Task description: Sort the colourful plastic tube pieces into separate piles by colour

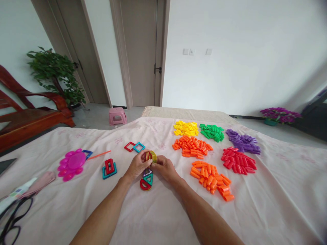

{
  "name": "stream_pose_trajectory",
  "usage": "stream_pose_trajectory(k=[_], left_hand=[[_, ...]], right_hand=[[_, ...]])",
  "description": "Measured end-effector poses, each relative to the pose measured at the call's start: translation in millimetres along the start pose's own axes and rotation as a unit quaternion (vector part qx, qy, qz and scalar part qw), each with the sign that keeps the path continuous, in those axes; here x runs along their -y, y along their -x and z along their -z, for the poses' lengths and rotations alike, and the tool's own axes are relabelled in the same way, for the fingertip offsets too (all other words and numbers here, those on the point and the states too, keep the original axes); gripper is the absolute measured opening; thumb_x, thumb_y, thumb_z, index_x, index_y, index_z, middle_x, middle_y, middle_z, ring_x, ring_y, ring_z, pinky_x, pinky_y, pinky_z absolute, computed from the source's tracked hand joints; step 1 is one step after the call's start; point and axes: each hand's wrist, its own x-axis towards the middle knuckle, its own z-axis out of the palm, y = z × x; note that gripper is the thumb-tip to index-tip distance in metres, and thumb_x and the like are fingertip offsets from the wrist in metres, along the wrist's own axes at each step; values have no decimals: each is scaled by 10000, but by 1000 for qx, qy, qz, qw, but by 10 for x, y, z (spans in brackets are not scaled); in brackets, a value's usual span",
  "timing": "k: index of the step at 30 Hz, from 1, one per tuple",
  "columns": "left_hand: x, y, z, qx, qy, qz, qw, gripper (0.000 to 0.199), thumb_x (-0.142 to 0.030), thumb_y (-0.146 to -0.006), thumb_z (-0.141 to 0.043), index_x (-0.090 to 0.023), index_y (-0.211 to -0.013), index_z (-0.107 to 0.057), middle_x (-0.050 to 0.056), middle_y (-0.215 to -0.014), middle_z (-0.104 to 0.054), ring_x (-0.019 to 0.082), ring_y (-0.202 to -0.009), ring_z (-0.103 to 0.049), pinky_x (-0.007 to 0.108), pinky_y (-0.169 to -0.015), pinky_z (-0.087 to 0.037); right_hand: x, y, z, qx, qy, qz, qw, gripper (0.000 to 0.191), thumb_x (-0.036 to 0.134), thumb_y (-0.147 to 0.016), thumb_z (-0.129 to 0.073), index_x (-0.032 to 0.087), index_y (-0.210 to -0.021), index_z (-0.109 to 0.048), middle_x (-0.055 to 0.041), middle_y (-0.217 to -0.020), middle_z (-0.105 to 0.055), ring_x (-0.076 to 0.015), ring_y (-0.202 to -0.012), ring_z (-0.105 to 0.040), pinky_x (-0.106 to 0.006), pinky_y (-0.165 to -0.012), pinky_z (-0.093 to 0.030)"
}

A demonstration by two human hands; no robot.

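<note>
Between my two hands is a small stack of red and yellow tiles point(150, 157), held just above the cloth. The fingers of my left hand point(137, 166) close on its left side, and my right hand point(164, 167) pinches it from the right. Right below the stack lie a teal triangle tile point(148, 178) and a red rounded tile point(145, 184), with a dark purplish piece partly hidden by my fingers. A red square frame point(129, 146) and a light blue one point(139, 147) lie beyond my left hand.
Piles of yellow point(186, 128), green point(212, 132), purple point(242, 141), red point(238, 161) and orange pieces point(211, 177) lie right. Left are a magenta flower-shaped object point(74, 163), red and teal frames point(109, 169), an orange stick point(98, 155) and glasses point(12, 221).
</note>
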Motion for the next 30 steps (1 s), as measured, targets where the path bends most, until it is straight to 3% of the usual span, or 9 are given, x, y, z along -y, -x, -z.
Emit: stream_pose_trajectory(k=[8,12,16,19,25,30], left_hand=[[55,-26,1,-33,-82,-14,996,481,-271,-717,-709,-199,-1188,-643,83,-1057,-734,253,-972,-695,348,-877,-537],[22,-38,47,-31,55,32,997,489,-321,-725,-721,-155,-1175,-632,111,-1099,-726,261,-987,-698,367,-855,-562],[-39,-48,141,-22,240,89,966,462,-345,-789,-680,-147,-1197,-592,129,-1132,-724,253,-1006,-709,379,-859,-581],[-77,-49,168,-52,295,99,949,428,-275,-786,-684,-153,-1183,-579,127,-1139,-723,241,-1009,-714,351,-860,-585],[-16,-90,126,-95,285,96,949,459,-314,-803,-719,-193,-1218,-564,66,-998,-706,155,-803,-707,241,-651,-566],[44,-124,135,-71,275,84,955,455,-353,-790,-757,-225,-1183,-567,23,-959,-658,83,-692,-634,172,-553,-474]], right_hand=[[-88,-45,27,2,-62,-53,997,306,427,-740,-753,139,-831,-705,-10,-753,-663,-128,-666,-555,-249,-650,-446],[-76,-51,111,-45,-170,-106,979,374,446,-718,-796,130,-892,-698,-37,-797,-701,-138,-716,-630,-260,-716,-496],[-27,-46,223,-52,-295,-142,944,387,373,-783,-774,142,-1076,-677,-95,-976,-741,-165,-821,-709,-276,-753,-556],[-29,-70,256,-89,-317,-156,931,299,270,-824,-733,143,-1086,-666,-107,-980,-748,-154,-776,-720,-252,-700,-578],[-112,-367,318,-205,-229,-154,939,74,135,-829,-656,128,-896,-685,-89,-854,-738,-121,-645,-687,-193,-601,-569],[-183,-890,460,-248,-75,-164,952,142,81,-847,-517,133,-826,-647,-54,-720,-698,-116,-583,-664,-214,-602,-569]])
